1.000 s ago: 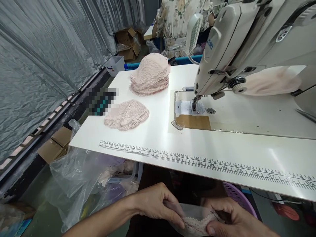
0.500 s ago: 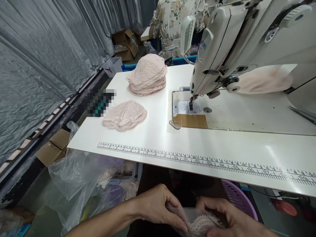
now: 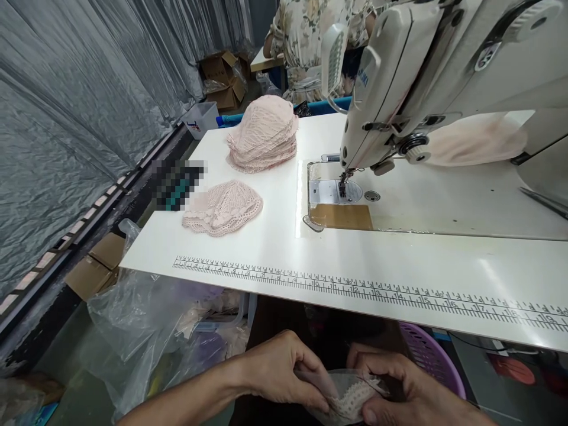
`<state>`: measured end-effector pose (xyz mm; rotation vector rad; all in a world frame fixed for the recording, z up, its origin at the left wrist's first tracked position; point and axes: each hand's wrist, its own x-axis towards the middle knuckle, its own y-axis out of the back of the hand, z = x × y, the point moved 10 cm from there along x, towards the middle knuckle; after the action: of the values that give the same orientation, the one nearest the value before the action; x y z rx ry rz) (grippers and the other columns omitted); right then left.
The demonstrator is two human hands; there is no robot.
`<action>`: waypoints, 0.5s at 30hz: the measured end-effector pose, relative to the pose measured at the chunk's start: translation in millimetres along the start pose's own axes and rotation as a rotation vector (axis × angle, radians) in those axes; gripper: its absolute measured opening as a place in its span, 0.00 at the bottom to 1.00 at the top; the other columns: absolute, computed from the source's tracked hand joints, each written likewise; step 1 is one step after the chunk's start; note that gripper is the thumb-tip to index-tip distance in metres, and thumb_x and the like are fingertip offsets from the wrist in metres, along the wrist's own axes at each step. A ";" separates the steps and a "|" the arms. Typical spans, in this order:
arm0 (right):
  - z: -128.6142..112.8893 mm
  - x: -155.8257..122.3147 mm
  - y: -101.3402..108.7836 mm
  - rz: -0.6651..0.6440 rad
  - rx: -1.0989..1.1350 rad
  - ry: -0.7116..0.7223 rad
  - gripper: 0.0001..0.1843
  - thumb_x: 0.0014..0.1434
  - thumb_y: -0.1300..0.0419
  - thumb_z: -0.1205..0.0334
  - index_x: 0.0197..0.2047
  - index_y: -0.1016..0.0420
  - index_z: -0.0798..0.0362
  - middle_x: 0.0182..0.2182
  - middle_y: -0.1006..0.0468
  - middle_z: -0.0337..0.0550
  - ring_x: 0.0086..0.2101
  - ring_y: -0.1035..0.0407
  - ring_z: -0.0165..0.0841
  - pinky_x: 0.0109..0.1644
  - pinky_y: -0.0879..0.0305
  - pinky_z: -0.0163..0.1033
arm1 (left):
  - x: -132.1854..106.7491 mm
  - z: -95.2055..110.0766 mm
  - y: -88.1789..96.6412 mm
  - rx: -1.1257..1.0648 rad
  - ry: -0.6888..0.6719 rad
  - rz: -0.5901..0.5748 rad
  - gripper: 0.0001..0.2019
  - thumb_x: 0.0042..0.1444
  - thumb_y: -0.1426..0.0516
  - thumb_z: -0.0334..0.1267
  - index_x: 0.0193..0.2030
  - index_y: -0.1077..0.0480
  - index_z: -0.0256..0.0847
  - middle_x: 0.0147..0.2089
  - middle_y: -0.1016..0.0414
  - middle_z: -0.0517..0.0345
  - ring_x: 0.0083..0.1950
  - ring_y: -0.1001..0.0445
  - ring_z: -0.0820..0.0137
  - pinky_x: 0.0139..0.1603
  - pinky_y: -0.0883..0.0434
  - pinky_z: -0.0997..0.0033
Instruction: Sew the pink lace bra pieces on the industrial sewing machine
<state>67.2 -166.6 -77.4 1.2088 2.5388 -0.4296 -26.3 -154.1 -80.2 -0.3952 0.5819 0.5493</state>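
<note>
Below the front edge of the sewing table, my left hand [image 3: 293, 376] pinches one side of a sheer pale pink lace piece [image 3: 352, 397]. My right hand [image 3: 399, 384] grips its other side, thumb on top of the scalloped lace edge. Part of the piece is hidden behind my fingers. Up on the table lies a single pink lace cup piece [image 3: 224, 207], and behind it a stack of similar pink lace cups [image 3: 264, 133]. Both are apart from my hands.
A white sewing machine [image 3: 386, 89] stands on the white table [image 3: 275, 248], which has a printed ruler along its front edge. A purple basket [image 3: 432, 358] is under the table. Plastic bags [image 3: 128, 319] and a cardboard box [image 3: 95, 266] sit left. A person [image 3: 310, 41] is beyond the table.
The fingers of my right hand have shifted slightly on the lace piece, and its lace edge has turned a little. My left hand stays nearly in place, still pinching.
</note>
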 end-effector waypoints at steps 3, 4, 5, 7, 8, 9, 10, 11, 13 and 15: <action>7.0 0.9 -1.6 0.002 0.003 -0.069 0.19 0.51 0.37 0.45 0.27 0.35 0.52 0.26 0.37 0.34 0.28 0.43 0.29 0.32 0.47 0.33 | 0.5 -3.1 0.5 -0.011 0.020 -0.002 0.13 0.41 0.38 0.29 0.38 0.22 0.36 0.33 0.20 0.57 0.37 0.22 0.68 0.37 0.28 0.79; 8.8 1.2 -2.0 0.004 0.000 -0.091 0.18 0.51 0.38 0.47 0.27 0.37 0.52 0.25 0.38 0.33 0.28 0.43 0.29 0.32 0.47 0.33 | 0.4 -3.3 1.0 -0.007 0.023 0.000 0.14 0.41 0.39 0.28 0.38 0.22 0.37 0.33 0.20 0.58 0.37 0.22 0.69 0.37 0.28 0.79; 9.7 1.5 -2.3 0.007 -0.005 -0.105 0.17 0.51 0.38 0.48 0.27 0.38 0.52 0.24 0.39 0.33 0.27 0.44 0.28 0.31 0.48 0.33 | 0.3 -2.8 1.5 0.003 0.023 0.003 0.14 0.41 0.40 0.26 0.38 0.22 0.37 0.33 0.20 0.59 0.36 0.22 0.69 0.36 0.28 0.79; 9.1 1.9 -2.4 0.015 -0.018 -0.114 0.16 0.51 0.39 0.52 0.26 0.41 0.51 0.23 0.41 0.32 0.27 0.46 0.28 0.30 0.49 0.33 | -0.2 0.5 2.0 0.026 0.006 0.007 0.16 0.41 0.41 0.24 0.38 0.22 0.38 0.31 0.21 0.61 0.35 0.22 0.71 0.36 0.28 0.80; 8.6 1.9 -2.1 0.021 -0.023 -0.114 0.15 0.51 0.39 0.53 0.26 0.42 0.51 0.23 0.41 0.32 0.26 0.47 0.28 0.30 0.50 0.33 | -0.5 2.8 1.6 0.035 -0.007 0.005 0.16 0.41 0.41 0.24 0.39 0.22 0.39 0.31 0.21 0.62 0.35 0.23 0.72 0.36 0.28 0.81; 8.4 1.8 -1.6 0.028 -0.024 -0.114 0.15 0.51 0.39 0.54 0.26 0.42 0.51 0.23 0.42 0.31 0.26 0.48 0.27 0.30 0.50 0.32 | -0.7 4.8 1.3 0.043 -0.020 0.003 0.16 0.41 0.41 0.23 0.39 0.22 0.39 0.30 0.21 0.63 0.34 0.23 0.73 0.36 0.28 0.81; 8.5 1.5 -1.3 0.033 -0.020 -0.114 0.14 0.51 0.40 0.55 0.26 0.43 0.50 0.23 0.42 0.31 0.26 0.48 0.27 0.30 0.50 0.32 | -0.8 6.5 1.0 0.050 -0.030 0.002 0.17 0.41 0.41 0.23 0.39 0.22 0.40 0.29 0.22 0.64 0.34 0.23 0.73 0.35 0.29 0.82; 9.3 1.1 -1.3 0.032 -0.012 -0.114 0.14 0.50 0.40 0.55 0.27 0.43 0.50 0.23 0.43 0.30 0.26 0.49 0.27 0.30 0.50 0.32 | -0.9 7.9 1.1 0.057 -0.041 0.003 0.17 0.41 0.42 0.23 0.39 0.22 0.40 0.29 0.22 0.65 0.33 0.24 0.74 0.35 0.29 0.82; 12.3 0.3 -1.3 0.026 -0.001 -0.122 0.12 0.51 0.40 0.55 0.29 0.40 0.50 0.24 0.42 0.31 0.27 0.48 0.27 0.30 0.49 0.32 | -1.3 10.2 2.1 0.070 -0.063 0.011 0.18 0.41 0.42 0.22 0.39 0.22 0.40 0.29 0.22 0.65 0.32 0.25 0.75 0.34 0.30 0.83; 16.6 -0.6 0.5 0.033 -0.019 -0.143 0.11 0.51 0.40 0.54 0.33 0.35 0.50 0.25 0.39 0.32 0.28 0.45 0.29 0.32 0.46 0.32 | -2.5 12.9 3.4 0.082 -0.090 0.012 0.19 0.41 0.43 0.22 0.40 0.22 0.40 0.30 0.23 0.64 0.32 0.25 0.76 0.34 0.30 0.83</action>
<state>70.2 -173.1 -92.4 1.1681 2.3932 -0.4659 -24.8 -146.1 -69.4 -0.2878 0.5192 0.5502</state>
